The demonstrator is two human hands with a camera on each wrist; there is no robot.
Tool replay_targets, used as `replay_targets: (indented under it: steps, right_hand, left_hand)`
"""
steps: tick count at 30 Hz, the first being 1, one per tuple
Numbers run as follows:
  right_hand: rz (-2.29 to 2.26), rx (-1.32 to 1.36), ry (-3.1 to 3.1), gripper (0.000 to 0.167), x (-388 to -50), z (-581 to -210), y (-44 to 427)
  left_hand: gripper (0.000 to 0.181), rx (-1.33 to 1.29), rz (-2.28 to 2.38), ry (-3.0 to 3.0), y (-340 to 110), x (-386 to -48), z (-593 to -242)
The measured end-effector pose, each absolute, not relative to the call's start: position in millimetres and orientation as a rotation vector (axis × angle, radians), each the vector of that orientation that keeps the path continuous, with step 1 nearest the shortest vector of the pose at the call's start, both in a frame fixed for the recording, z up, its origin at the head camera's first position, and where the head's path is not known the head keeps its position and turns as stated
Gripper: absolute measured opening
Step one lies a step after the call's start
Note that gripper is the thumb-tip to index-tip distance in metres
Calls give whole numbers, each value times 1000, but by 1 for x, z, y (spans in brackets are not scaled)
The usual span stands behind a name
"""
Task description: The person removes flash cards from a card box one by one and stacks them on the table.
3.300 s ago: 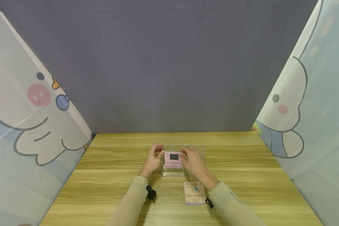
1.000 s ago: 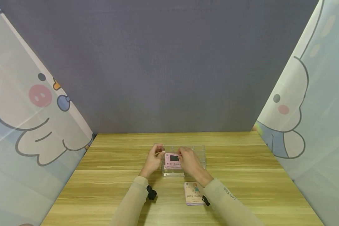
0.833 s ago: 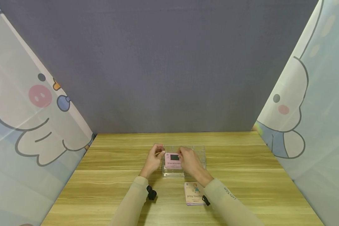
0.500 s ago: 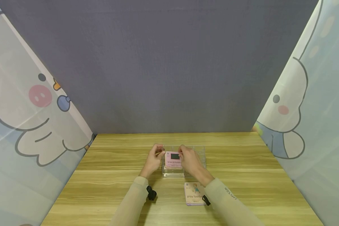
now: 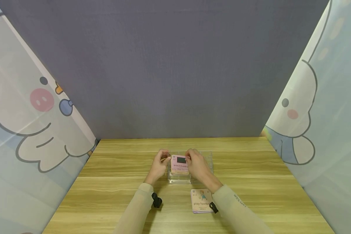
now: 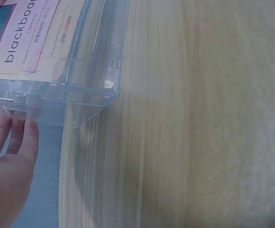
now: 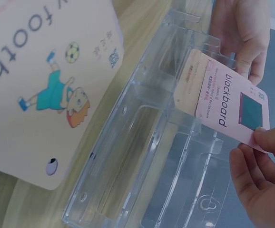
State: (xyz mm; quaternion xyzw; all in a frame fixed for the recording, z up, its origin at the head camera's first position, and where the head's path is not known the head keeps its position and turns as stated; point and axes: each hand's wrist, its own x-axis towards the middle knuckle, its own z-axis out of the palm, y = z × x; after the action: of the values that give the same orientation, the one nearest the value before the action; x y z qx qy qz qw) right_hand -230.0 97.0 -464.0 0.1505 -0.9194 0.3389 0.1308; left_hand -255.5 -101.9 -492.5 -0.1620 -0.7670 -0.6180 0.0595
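A clear plastic card holder (image 7: 128,156) with several compartments lies on the table. In its left section sits a pink flashcard (image 5: 179,166) printed "blackboard", over a cream card (image 7: 187,83) whose lower strip shows. My right hand (image 5: 197,164) pinches the pink flashcard's far right corner between thumb and fingers, plainest in the right wrist view (image 7: 266,171). My left hand (image 5: 158,167) grips the holder's left edge, its fingers (image 6: 29,137) behind the clear wall and the thumb at the near side. The hand hides part of that edge in the head view.
Nearer me lies a stack of flashcards (image 5: 200,201), "play football" on top, partly under my right sleeve. The wooden table (image 5: 120,182) extends to both sides. A grey wall (image 5: 175,71) stands behind, with cartoon-print curtains (image 5: 17,130) left and right.
The pink flashcard has slid away from me, baring a cream strip below its near edge. My right hand has shifted left to its corner and slightly back right; my left hand stays put.
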Motion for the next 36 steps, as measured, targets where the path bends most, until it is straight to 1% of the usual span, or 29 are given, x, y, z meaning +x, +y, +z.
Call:
replay_targets:
  steps: [4, 7, 14, 19, 24, 29, 32, 36]
  right_hand:
    - [1046, 455, -2642, 8, -229, -462, 98]
    - [1084, 466, -2626, 8, -230, -462, 99]
    - [1122, 460, -2608, 9, -230, -462, 101]
    - [1170, 470, -2606, 10, -228, -458, 102]
    - [1246, 433, -2606, 11, -227, -456, 103]
    - [1263, 411, -2584, 15, -226, -456, 105]
    - [1249, 401, -2589, 18, -226, -456, 107]
    - [1252, 376, -2607, 19, -225, -454, 108]
  left_hand:
    - [24, -506, -1874, -2311, -102, -249, -485]
    - [24, -498, -1869, -2317, -102, -251, -487]
    - [27, -459, -1852, -2325, -104, -270, -515]
    - [28, -467, -1849, -2331, -106, -274, -521]
    - [27, -471, -1854, -2330, -107, -274, -520]
    - [28, -474, -1857, -2328, -106, -273, -520]
    - [26, -487, -1856, -2333, -104, -264, -506]
    - [25, -478, -1848, -2331, -103, -263, -504]
